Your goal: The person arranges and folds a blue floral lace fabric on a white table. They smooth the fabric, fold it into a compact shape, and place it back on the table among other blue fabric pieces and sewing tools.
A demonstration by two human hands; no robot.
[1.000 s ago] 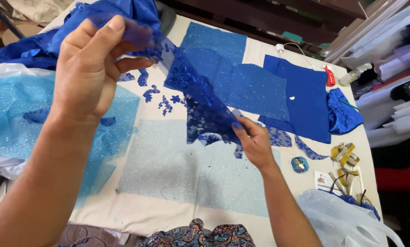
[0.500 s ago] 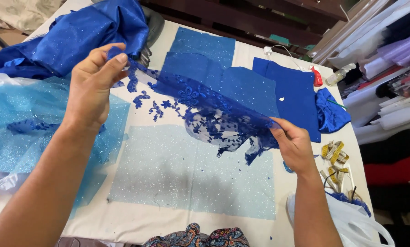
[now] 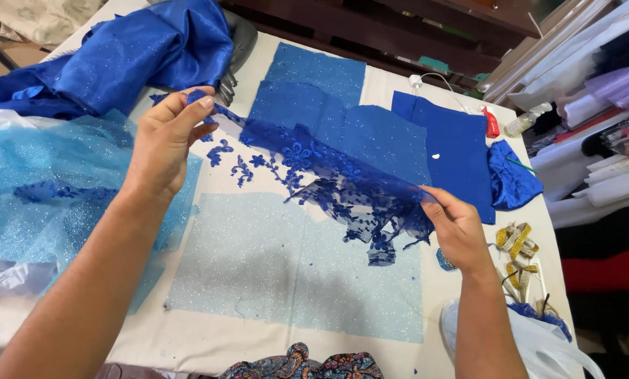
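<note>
now that the left hand (image 3: 165,144) has dropped and the right hand (image 3: 455,228) swung outward, both pinched on its ends, the lace (image 3: 328,179) hangs stretched flatter above the table (image 3: 391,81).

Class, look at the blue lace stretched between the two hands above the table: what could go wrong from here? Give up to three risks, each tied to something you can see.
1. The lace is sheer and pulled taut between the left hand and right hand; it might tear or distort.
2. Its hanging lower edge could snag or shift the loose lace motifs beneath.
3. It may also pick up glitter from the pale glitter fabric.
</note>
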